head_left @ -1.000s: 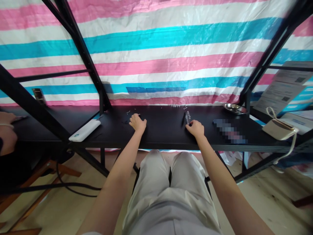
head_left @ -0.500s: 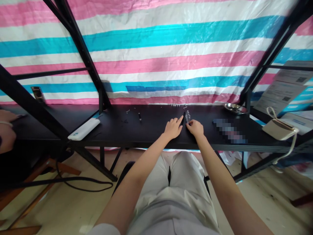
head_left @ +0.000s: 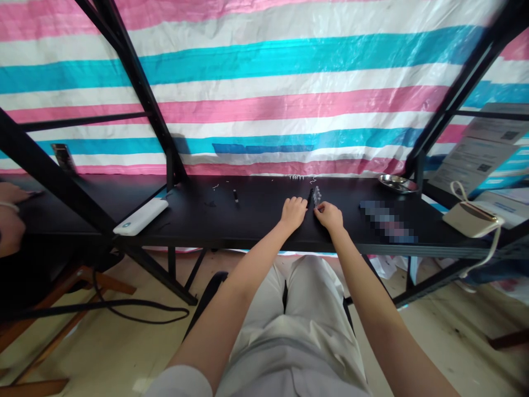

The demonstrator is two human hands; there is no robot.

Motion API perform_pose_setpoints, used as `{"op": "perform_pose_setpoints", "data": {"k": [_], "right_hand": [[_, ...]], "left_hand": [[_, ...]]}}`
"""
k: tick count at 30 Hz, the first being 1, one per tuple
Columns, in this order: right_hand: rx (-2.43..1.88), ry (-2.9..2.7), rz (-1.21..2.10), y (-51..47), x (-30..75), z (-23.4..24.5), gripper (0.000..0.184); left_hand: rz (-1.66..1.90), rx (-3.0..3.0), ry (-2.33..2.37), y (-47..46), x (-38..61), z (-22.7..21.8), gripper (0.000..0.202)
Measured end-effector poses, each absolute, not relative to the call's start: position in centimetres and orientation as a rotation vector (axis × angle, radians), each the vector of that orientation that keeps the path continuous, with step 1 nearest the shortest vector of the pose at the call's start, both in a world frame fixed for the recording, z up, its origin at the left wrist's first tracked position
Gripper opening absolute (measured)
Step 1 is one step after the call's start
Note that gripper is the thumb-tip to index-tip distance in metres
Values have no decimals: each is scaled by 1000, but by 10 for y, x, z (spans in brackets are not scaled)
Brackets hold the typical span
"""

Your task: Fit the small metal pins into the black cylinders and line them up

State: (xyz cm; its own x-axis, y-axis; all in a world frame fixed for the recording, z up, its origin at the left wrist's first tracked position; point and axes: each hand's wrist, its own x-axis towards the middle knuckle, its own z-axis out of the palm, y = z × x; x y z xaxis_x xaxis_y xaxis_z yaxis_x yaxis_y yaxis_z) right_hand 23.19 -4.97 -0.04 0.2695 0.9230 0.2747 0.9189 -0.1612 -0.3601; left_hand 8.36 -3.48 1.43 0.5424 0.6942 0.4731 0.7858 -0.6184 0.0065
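On the black table (head_left: 256, 220), a narrow black strip (head_left: 309, 197) stands beside a clear greyish strip with a row of round bumps (head_left: 317, 195). My left hand (head_left: 294, 213) is closed, its curled fingers at the near end of the black strip; the fingertips are hidden, so what they hold cannot be seen. Thumb and finger of my right hand (head_left: 329, 216) pinch the near end of the bumpy strip. Behind both strips lies a row of small white pieces (head_left: 296, 177) along the table's back edge, with a thin white curl (head_left: 313, 180) beside it.
Left on the table are a small dark tube (head_left: 236, 196) and a white power bank (head_left: 141, 217). To the right lie a shiny metal dish (head_left: 398, 183), a blurred-out flat item (head_left: 387, 221) and a beige pouch (head_left: 471, 216). Another person's hand (head_left: 12, 193) shows at far left.
My left hand has drawn its outstretched index finger back from the black strip and curled its fingers near the strip's close end. My right hand keeps its pinch almost unmoved.
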Motion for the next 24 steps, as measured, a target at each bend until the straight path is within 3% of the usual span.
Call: {"op": "perform_pose_setpoints", "data": {"k": [9,17,24], "right_hand": [[-1988,-1814,43,-49,226,-1,17],[-1861,-2161,-173,-38,191,13,13],[-1848,-2215,-271,-29,178,15,14]], "left_hand": [[-942,-2608,-1317,-22,30,15,11],[-1283,-2479,-1451,-22,-4,11,10],[-1316,-2494,-1439,-23,-3,10,10]]}}
